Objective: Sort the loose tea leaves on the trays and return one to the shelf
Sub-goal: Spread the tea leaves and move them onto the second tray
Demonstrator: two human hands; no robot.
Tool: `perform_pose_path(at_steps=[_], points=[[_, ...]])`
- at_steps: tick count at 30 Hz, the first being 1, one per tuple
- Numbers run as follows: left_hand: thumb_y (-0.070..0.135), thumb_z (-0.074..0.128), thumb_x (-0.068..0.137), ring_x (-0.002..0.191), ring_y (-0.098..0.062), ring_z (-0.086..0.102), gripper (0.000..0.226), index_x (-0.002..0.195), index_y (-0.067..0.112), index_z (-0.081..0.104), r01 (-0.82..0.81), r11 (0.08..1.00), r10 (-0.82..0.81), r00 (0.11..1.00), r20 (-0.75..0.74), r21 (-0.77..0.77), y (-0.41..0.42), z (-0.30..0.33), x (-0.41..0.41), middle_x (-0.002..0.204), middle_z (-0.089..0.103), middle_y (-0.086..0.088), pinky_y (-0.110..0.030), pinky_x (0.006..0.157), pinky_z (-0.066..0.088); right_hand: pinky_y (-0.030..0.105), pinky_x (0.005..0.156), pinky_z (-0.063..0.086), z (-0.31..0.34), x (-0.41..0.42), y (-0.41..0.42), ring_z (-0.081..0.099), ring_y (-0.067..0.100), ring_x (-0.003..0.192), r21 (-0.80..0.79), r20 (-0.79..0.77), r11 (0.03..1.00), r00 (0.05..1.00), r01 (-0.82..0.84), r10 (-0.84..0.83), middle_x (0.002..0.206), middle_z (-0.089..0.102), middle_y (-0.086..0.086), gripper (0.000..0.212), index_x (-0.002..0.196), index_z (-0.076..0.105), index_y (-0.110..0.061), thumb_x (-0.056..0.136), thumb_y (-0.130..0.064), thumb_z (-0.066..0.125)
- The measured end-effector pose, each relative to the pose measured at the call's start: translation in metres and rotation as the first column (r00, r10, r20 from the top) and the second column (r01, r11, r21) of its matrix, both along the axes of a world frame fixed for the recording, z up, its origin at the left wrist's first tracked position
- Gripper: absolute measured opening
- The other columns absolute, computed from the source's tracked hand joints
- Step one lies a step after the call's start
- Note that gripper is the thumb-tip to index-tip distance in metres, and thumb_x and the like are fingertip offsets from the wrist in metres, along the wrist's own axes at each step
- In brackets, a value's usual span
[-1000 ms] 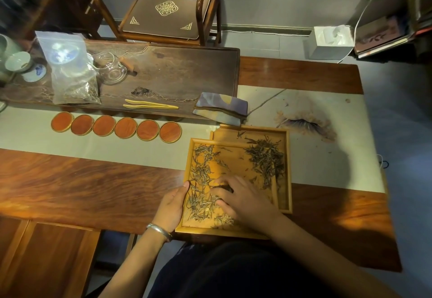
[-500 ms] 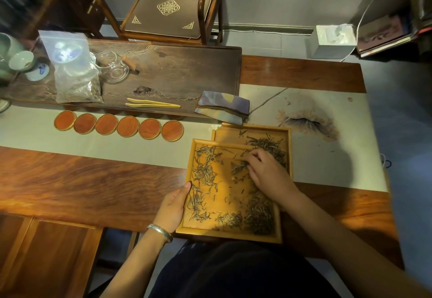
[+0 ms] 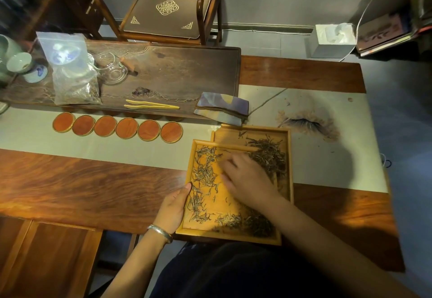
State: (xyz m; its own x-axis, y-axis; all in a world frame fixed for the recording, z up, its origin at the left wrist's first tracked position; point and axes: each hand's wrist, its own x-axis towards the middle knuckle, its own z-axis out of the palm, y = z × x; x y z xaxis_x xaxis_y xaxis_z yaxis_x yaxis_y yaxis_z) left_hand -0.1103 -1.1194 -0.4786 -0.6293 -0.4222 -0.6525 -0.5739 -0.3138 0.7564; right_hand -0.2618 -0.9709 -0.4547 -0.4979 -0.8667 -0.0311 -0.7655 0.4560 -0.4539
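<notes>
Two square bamboo trays lie at the table's near edge. The near tray [image 3: 230, 237] overlaps the far tray [image 3: 288, 148] and carries loose tea leaves [image 3: 203, 173] along its left side and near edge. A darker pile of leaves [image 3: 268, 153] lies in the far tray. My left hand [image 3: 174, 206] grips the near tray's left rim, thumb on the rim. My right hand [image 3: 247, 178] lies flat over the middle of the near tray with fingers spread, blurred, touching the leaves.
Several round orange coasters [image 3: 117, 125] line the pale runner. On the dark tea board [image 3: 177, 75] lie a plastic bag of tea [image 3: 70, 70], a glass pitcher [image 3: 111, 69], yellow tongs [image 3: 152, 105] and a folded cloth [image 3: 222, 108]. A chair [image 3: 167, 14] stands beyond; a tissue box [image 3: 332, 43] sits far right.
My right hand swept from the near tray's lower middle up toward the far tray's pile, then came back left to the near tray's centre. My left hand stayed on the rim.
</notes>
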Motion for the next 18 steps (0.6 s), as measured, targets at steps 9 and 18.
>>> perform_pose_path(at_steps=[9, 18], points=[[0.030, 0.044, 0.097, 0.080, -0.014, 0.072, 0.033, 0.091, 0.013, 0.073, 0.023, 0.999, -0.022, 0.999, 0.027, -0.024, -0.002, -0.002, 0.001, 0.088, 0.077, -0.002, -0.014, 0.063, 0.052, 0.041, 0.113, 0.018, -0.024, 0.009, -0.013, 0.028, 0.029, 0.138, 0.107, -0.022, 0.989, 0.994, -0.103, 0.106, 0.151, 0.033, 0.010, 0.046, 0.141, 0.037, -0.023, 0.096, -0.026, 0.049], [0.028, 0.042, 0.098, 0.074, -0.007, 0.072, 0.033, 0.091, 0.015, 0.072, 0.005, 0.999, -0.004, 1.000, 0.021, -0.036, -0.004, -0.001, 0.004, 0.081, 0.077, 0.005, -0.008, 0.058, 0.049, 0.042, 0.089, 0.052, -0.024, -0.026, 0.034, 0.056, 0.029, 0.112, 0.078, -0.103, 0.997, 0.995, 0.026, -0.017, 0.123, 0.058, 0.015, 0.030, 0.118, 0.062, -0.011, 0.089, -0.019, 0.062]])
